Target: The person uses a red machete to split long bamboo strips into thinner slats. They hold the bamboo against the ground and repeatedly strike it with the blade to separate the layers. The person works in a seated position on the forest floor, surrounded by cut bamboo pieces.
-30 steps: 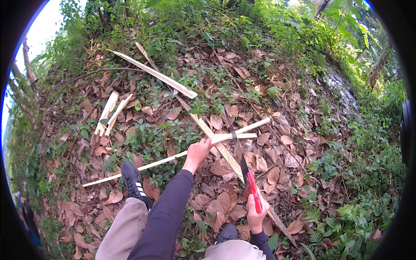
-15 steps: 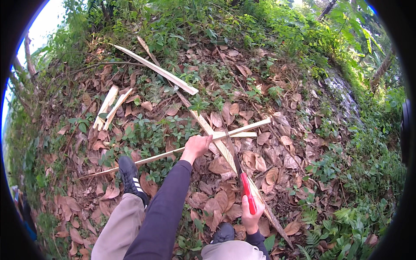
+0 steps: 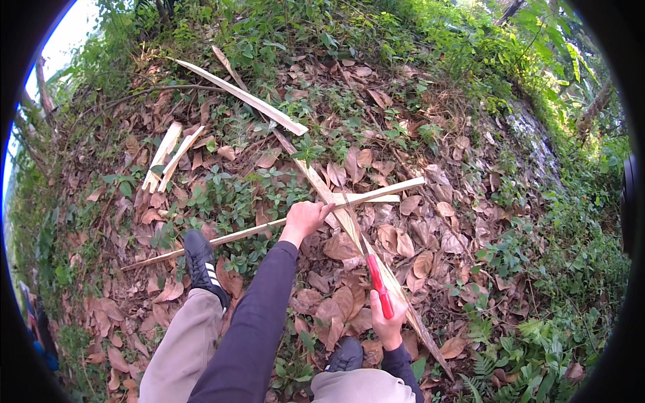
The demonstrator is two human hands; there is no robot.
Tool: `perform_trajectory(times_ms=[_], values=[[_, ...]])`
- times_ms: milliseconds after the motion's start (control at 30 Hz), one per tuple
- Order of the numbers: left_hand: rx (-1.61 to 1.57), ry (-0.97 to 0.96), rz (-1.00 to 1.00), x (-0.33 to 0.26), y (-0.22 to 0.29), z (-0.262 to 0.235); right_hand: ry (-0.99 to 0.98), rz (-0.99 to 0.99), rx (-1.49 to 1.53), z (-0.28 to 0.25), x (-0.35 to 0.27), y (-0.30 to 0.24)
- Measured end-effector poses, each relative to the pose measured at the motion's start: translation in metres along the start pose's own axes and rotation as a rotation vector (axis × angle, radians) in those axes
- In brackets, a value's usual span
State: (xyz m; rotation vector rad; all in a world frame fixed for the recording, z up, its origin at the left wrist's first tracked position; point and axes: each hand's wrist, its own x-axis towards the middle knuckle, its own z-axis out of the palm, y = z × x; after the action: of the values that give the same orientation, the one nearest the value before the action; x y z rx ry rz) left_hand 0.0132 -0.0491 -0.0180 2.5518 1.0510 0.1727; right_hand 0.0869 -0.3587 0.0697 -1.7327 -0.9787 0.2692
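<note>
A long thin wooden strip [image 3: 252, 232] lies crosswise over a longer rough board [image 3: 316, 178] on the leafy ground. My left hand [image 3: 307, 218] is closed around the strip just left of where the two cross. In my right hand [image 3: 390, 322] is a hand saw [image 3: 377, 279], gripped by its red handle. Its narrow blade points away from me and meets the strip right beside my left hand; how deep it has cut is too small to tell. A short pale piece of wood [image 3: 384, 199] sticks out beneath the strip's right end.
Dry brown leaves and low green plants cover the sloping ground. Split wood pieces [image 3: 162, 158] lie at the left, and a long pale pointed stake [image 3: 248, 99] rests farther up. My left shoe [image 3: 201, 265] stands by the strip's left part. Denser bushes grow at the back.
My right hand has drawn the saw slightly back and left, with the handle at a changed angle. My left hand keeps its hold, and the strip's right end sits slightly higher.
</note>
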Motion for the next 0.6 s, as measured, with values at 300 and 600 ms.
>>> perform_trajectory(times_ms=[300,600], values=[[-0.052,-0.052,-0.029,-0.002,0.003,-0.008,-0.05,-0.004,-0.035,-0.001,0.002,0.003],[0.003,0.124,-0.064,-0.002,0.008,0.014,-0.056,-0.084,-0.115,0.011,0.011,-0.003]])
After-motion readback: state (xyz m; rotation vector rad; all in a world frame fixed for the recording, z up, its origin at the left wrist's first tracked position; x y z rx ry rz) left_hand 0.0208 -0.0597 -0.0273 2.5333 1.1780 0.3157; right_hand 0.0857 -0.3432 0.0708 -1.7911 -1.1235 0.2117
